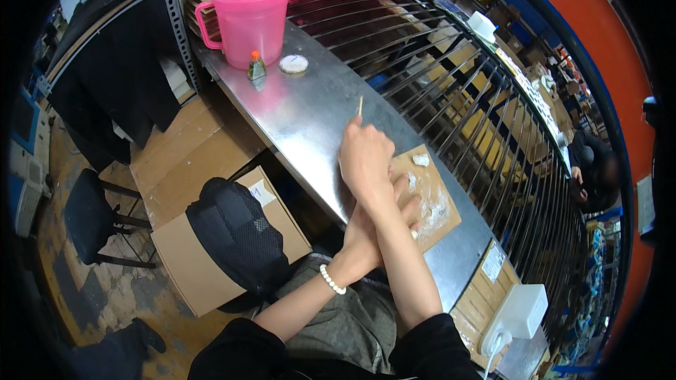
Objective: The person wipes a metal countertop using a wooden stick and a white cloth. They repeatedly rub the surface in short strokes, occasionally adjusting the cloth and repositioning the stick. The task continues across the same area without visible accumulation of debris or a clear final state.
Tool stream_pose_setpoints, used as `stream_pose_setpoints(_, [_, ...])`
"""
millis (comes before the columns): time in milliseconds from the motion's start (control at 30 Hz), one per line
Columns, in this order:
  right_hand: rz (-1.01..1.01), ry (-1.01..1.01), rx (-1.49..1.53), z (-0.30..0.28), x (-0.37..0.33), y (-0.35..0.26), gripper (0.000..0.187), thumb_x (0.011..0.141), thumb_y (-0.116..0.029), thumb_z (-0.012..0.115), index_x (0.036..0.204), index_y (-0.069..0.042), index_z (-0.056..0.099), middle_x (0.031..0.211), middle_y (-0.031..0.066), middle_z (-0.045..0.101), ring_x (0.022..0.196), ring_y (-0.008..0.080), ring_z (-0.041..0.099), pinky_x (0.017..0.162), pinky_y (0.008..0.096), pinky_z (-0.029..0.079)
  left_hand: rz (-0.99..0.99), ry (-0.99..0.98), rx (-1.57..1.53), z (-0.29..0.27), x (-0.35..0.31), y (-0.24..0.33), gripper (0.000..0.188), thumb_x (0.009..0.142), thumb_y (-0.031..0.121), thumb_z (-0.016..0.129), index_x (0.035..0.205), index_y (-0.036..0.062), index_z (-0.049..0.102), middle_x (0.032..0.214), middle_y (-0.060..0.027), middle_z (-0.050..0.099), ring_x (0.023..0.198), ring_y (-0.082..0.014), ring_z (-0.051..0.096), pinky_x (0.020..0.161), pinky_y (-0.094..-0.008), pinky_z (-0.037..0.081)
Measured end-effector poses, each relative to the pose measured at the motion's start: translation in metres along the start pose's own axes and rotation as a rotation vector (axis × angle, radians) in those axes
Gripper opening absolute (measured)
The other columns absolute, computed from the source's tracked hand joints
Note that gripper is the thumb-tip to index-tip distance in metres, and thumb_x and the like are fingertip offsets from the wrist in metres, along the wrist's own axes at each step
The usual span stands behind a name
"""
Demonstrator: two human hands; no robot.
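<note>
My right hand (366, 158) is closed around a thin wooden stick (360, 107), whose tip points up and away over the metal table. Its forearm crosses above my left hand (362, 239), hiding part of it. The left hand, with a white bead bracelet (332, 279) at its wrist, has its fingers spread over the near side of a brown board (443, 222). White paste is smeared on this board, and a white lump (420, 160) sits near its far edge. Whether the left fingers touch the paste is hard to see.
A pink lidded pitcher (250, 17), a small orange-capped bottle (256, 67) and a round white dish (293, 64) stand at the table's far end. Metal bars (486, 127) line its right side. A white corded device (517, 313) lies near right. Cardboard boxes (190, 260) stand left.
</note>
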State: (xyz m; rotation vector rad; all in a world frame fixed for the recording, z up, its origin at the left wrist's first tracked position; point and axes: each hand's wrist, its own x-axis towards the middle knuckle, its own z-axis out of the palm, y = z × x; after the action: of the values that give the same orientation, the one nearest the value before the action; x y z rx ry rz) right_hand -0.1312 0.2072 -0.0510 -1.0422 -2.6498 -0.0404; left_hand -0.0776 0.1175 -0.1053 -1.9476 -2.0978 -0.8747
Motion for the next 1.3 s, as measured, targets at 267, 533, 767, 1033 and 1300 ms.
stream_pose_setpoints(267, [0.029, -0.041, 0.016, 0.0, 0.005, 0.006, 0.024, 0.084, -0.005, 0.061, 0.105, 0.005, 0.066, 0.076, 0.027, 0.068, 0.073, 0.0419, 0.071, 0.064, 0.0489, 0.056, 0.004, -0.034, 0.028, -0.006, 0.005, 0.004, 0.052, 0.099, 0.05, 0.046, 0.139, 0.0194, 0.059, 0.156, -0.0179, 0.037, 0.151, -0.0388, 0.021, 0.12, -0.0565, 0.017])
stream_pose_setpoints(533, [0.012, 0.003, 0.056, -0.007, 0.009, 0.009, 0.031, 0.079, 0.003, 0.06, 0.107, 0.013, 0.065, 0.076, 0.0251, 0.07, 0.071, 0.0386, 0.073, 0.063, 0.0449, 0.058, -0.017, -0.062, -0.071, -0.001, 0.005, 0.003, 0.052, 0.099, 0.049, 0.047, 0.14, 0.0187, 0.057, 0.154, -0.0175, 0.04, 0.15, -0.0398, 0.022, 0.12, -0.0553, 0.02])
stream_pose_setpoints(767, [0.045, 0.062, 0.088, -0.003, 0.01, 0.021, 0.019, 0.086, -0.006, 0.06, 0.1, 0.004, 0.067, 0.078, 0.0281, 0.068, 0.075, 0.0441, 0.07, 0.066, 0.0508, 0.056, -0.013, -0.054, -0.053, -0.01, 0.007, 0.006, 0.05, 0.098, 0.046, 0.049, 0.138, 0.0172, 0.057, 0.153, -0.0166, 0.041, 0.148, -0.0383, 0.026, 0.12, -0.0533, 0.02])
stream_pose_setpoints(1033, [-0.017, 0.011, 0.129, -0.004, 0.007, 0.009, 0.022, 0.086, -0.004, 0.057, 0.104, 0.004, 0.066, 0.074, 0.0291, 0.067, 0.072, 0.0443, 0.07, 0.065, 0.0526, 0.056, 0.011, -0.068, -0.057, -0.007, 0.007, 0.005, 0.051, 0.1, 0.048, 0.045, 0.14, 0.0186, 0.057, 0.154, -0.0155, 0.041, 0.149, -0.0398, 0.024, 0.121, -0.0561, 0.017])
stream_pose_setpoints(1300, [0.0, 0.058, 0.109, -0.004, -0.002, -0.001, 0.017, 0.082, -0.001, 0.058, 0.097, 0.004, 0.066, 0.074, 0.0274, 0.067, 0.073, 0.0442, 0.07, 0.065, 0.0514, 0.056, -0.013, -0.033, -0.086, -0.011, 0.008, 0.006, 0.047, 0.098, 0.045, 0.051, 0.134, 0.0167, 0.061, 0.149, -0.0133, 0.044, 0.147, -0.0367, 0.028, 0.119, -0.0507, 0.027])
